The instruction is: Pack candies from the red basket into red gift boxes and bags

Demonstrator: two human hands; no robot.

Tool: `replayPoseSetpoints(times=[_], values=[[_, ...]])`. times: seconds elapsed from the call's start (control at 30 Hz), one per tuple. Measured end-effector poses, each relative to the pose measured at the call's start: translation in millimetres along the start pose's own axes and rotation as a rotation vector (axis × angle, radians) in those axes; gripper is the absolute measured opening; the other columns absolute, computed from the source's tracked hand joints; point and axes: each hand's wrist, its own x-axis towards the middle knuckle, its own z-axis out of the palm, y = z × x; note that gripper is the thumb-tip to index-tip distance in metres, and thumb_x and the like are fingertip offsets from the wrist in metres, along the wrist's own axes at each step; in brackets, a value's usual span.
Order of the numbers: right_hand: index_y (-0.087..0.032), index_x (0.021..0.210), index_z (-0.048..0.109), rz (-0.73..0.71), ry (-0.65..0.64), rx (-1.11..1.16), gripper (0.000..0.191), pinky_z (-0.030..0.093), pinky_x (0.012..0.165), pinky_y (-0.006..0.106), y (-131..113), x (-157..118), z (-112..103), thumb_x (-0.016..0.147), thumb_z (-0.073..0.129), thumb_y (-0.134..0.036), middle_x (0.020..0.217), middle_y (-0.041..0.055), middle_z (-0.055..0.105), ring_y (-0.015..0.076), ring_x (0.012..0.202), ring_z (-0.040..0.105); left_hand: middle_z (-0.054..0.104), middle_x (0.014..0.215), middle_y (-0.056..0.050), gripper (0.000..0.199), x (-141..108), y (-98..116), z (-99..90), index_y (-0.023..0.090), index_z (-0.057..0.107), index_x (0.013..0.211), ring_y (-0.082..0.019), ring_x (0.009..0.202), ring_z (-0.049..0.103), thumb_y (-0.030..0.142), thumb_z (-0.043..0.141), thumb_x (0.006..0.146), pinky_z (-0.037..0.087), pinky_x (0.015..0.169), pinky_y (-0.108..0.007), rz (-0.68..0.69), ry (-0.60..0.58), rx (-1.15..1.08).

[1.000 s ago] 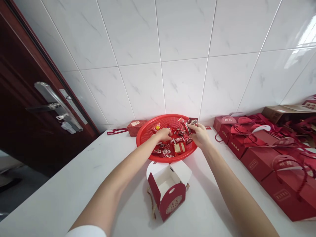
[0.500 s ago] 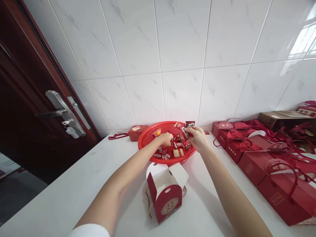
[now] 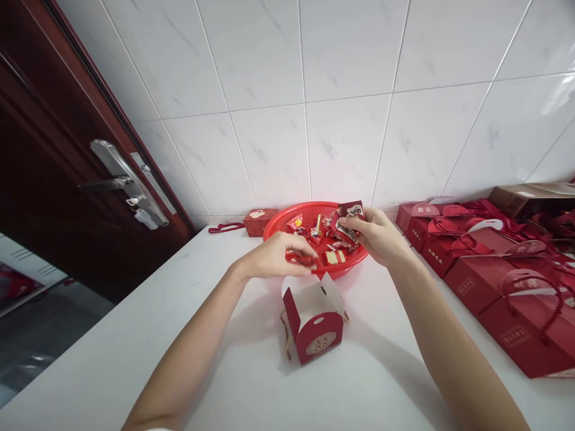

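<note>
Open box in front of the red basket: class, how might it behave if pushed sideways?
The open box would probably slide rather than roll, given its flat sides and the smooth-looking counter. Its thin, card-like walls suggest it is light for its size. The raised flaps may bend if knocked.

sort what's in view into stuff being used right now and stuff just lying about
Seemingly in use:
right hand, gripping wrapped sweets
left hand, contents unclear
red basket
open box

Seemingly just lying about:
small red box beside the basket
gift boxes on the right, maybe related
brown carton
</note>
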Motion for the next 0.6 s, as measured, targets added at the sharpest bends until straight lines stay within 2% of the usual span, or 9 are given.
replayPoseSetpoints(times=[0.03, 0.1, 0.2, 0.3, 0.4, 0.53, 0.6], values=[[-0.017, 0.085, 0.070, -0.007, -0.033, -0.026, 0.029, 0.051, 0.062, 0.028, -1.0, -3.3, 2.2, 0.064, 0.082, -0.034, 0.075, 0.0014, 0.069, 0.0160, 0.066, 0.063, 0.073, 0.106, -0.004, 0.035, -8.8, 3.7, 0.5, 0.020, 0.076, 0.105, -0.022, 0.097, 0.066, 0.027, 0.077, 0.071, 0.052, 0.086, -0.031, -0.009, -0.067, 0.030], [-0.017, 0.087, 0.070, -0.031, -0.088, -0.097, 0.027, 0.050, 0.065, 0.029, -2.5, -10.1, 6.8, 0.069, 0.080, -0.034, 0.076, 0.0012, 0.068, 0.0162, 0.069, 0.063, 0.072, 0.112, -0.004, 0.036, -22.8, 9.1, 1.3, 0.023, 0.075, 0.111, -0.022, 0.100, 0.065, 0.029, 0.073, 0.076, 0.050, 0.087, -0.031, -0.042, -0.124, 0.114], [-0.018, 0.082, 0.068, -0.082, -0.143, -0.268, 0.019, 0.044, 0.061, 0.026, -4.2, -20.0, 14.5, 0.076, 0.075, -0.034, 0.071, -0.0007, 0.062, 0.0141, 0.066, 0.057, 0.070, 0.104, -0.004, 0.025, -36.8, 13.6, 1.9, 0.024, 0.077, 0.102, -0.022, 0.094, 0.064, 0.039, 0.062, 0.087, 0.048, 0.084, -0.031, -0.114, -0.106, 0.268], [-0.018, 0.079, 0.066, -0.126, -0.192, -0.443, 0.014, 0.038, 0.056, 0.025, -6.2, -28.8, 23.2, 0.082, 0.068, -0.032, 0.069, -0.0021, 0.056, 0.0121, 0.062, 0.049, 0.068, 0.103, -0.005, 0.029, -45.2, 15.4, -0.2, 0.024, 0.075, 0.103, -0.022, 0.094, 0.064, 0.042, 0.058, 0.090, 0.048, 0.082, -0.030, -0.198, -0.132, 0.351], [-0.019, 0.086, 0.067, -0.161, -0.289, -0.609, 0.009, 0.036, 0.057, 0.026, -6.8, -35.4, 33.0, 0.085, 0.062, -0.027, 0.070, -0.0027, 0.054, 0.0121, 0.062, 0.046, 0.069, 0.106, -0.005, 0.032, -49.9, 12.7, -6.3, 0.022, 0.072, 0.112, -0.022, 0.097, 0.065, 0.040, 0.059, 0.089, 0.049, 0.079, -0.028, -0.264, -0.245, 0.289], [-0.019, 0.083, 0.062, -0.134, -0.578, -0.871, 0.011, 0.029, 0.056, 0.027, 0.0, -39.9, 44.1, 0.086, 0.053, -0.014, 0.064, -0.0046, 0.050, 0.0110, 0.058, 0.040, 0.070, 0.111, -0.005, 0.037, -50.7, -1.6, -14.1, 0.022, 0.068, 0.120, -0.020, 0.097, 0.066, 0.038, 0.062, 0.087, 0.051, 0.082, -0.026, -0.256, -0.388, 0.118], [-0.019, 0.081, 0.058, -0.139, -0.686, -0.992, 0.015, 0.029, 0.059, 0.027, 6.0, -40.3, 46.8, 0.087, 0.049, -0.009, 0.065, -0.0041, 0.053, 0.0112, 0.058, 0.041, 0.071, 0.113, -0.006, 0.044, -49.9, -10.3, -15.4, 0.022, 0.067, 0.125, -0.020, 0.098, 0.067, 0.036, 0.067, 0.084, 0.052, 0.085, -0.027, -0.233, -0.441, 0.044]])
